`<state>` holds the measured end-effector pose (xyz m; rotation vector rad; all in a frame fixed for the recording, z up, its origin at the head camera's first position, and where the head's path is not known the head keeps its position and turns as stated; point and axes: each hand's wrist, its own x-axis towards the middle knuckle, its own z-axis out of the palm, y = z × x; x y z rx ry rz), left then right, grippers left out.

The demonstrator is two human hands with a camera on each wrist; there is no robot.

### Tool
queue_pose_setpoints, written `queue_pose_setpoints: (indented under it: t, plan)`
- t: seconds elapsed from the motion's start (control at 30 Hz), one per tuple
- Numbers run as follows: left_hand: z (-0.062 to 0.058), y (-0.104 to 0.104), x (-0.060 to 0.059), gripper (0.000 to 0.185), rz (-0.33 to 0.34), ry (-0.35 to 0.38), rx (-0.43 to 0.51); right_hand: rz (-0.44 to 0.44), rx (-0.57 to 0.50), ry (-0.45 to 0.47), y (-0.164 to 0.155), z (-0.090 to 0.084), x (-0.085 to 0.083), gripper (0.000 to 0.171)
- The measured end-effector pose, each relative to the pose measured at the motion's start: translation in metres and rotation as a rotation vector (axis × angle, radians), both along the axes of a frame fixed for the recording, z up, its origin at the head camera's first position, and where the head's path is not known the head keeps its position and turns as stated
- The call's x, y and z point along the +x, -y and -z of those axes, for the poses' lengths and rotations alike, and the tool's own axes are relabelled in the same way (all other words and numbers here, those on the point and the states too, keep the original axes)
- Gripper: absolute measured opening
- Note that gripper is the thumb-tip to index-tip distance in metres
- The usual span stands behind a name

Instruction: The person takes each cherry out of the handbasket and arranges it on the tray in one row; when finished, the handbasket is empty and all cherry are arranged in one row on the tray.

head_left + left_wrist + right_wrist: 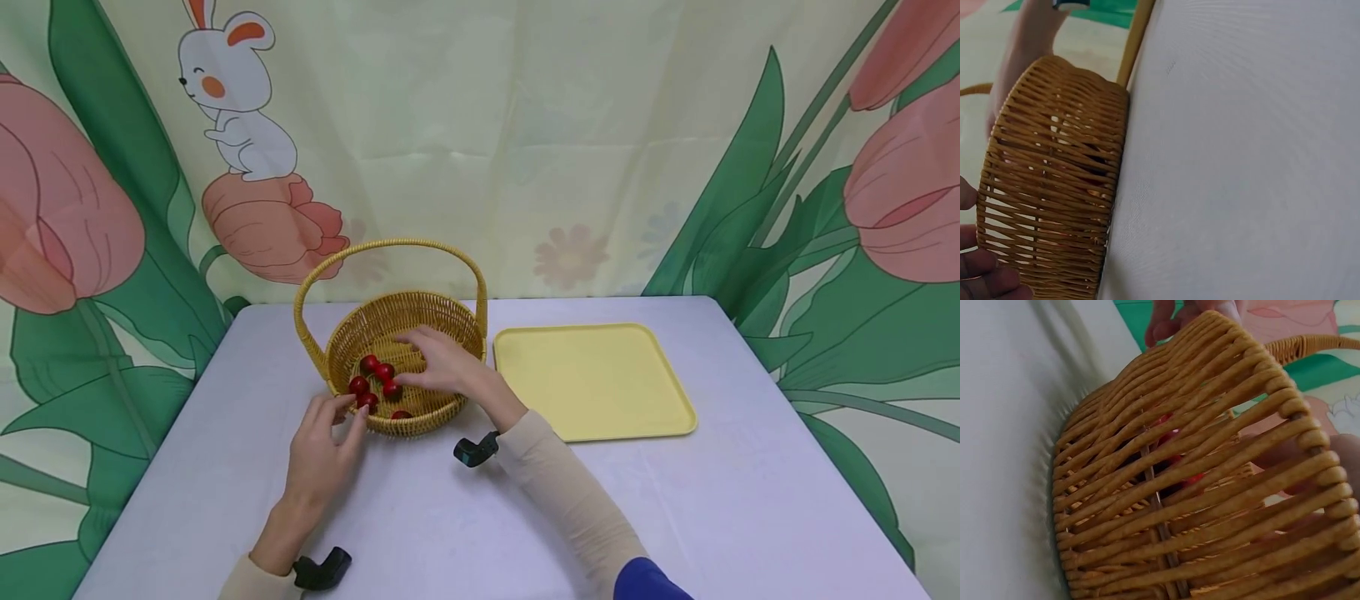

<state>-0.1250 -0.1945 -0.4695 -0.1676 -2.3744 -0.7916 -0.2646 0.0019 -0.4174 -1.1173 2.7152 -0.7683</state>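
Left of the frame's centre, the left hand (321, 450), fingers slightly apart, touches the basket (412, 427), perhaps for steadying, while the right hand (447, 365), fingers wide, reaches inside beside red fruits (385, 372).

A yellow tray (596, 383) with rounded corners lay flat on the white surface (712, 517), toward its far edge. Behind hung a pale curtain (465, 125) — printed with a white rabbit (258, 146) on a pink bloom (258, 225), faint flowers (572, 257) lower down, and — at both sides — big pink tulips (67, 200) among green leaves (112, 125).
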Motion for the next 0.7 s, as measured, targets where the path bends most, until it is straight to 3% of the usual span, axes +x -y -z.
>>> queue_pose_setpoints:
  t: [0.13,0.43,0.7]
  plan:
    - [0.001,0.000,0.000,0.028,-0.006,0.034,0.066,-0.048,-0.004,0.025,0.008,0.004,-0.007,0.066]
    - [0.002,-0.001,0.000,0.027,-0.015,0.058,0.093,-0.162,0.017,0.155,0.019,0.013,-0.018,0.054]
    - [0.003,0.000,-0.001,0.027,-0.019,0.076,0.104,-0.267,0.100,0.121,0.024,0.015,-0.021,0.037]
